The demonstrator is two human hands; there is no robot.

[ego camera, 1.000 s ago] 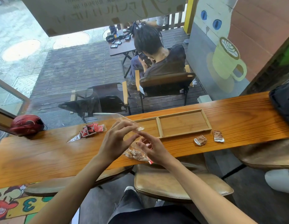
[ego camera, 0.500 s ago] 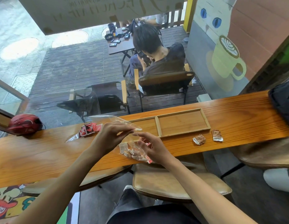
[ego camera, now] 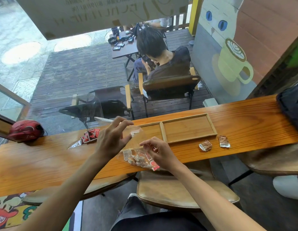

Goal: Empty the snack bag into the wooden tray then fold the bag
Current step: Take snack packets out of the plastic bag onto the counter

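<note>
Your left hand now lifts away, fingers spread looser than before, thumb and forefinger pinching the clear snack bag mouth. Your right hand still pinches its other edge. The wooden tray sits just beyond your right hand on the surface.

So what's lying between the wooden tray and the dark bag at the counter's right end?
Head view: nothing but bare orange wooden counter between the two-compartment wooden tray and the dark bag; the two small snack packets lie nearer, off that line.
</note>
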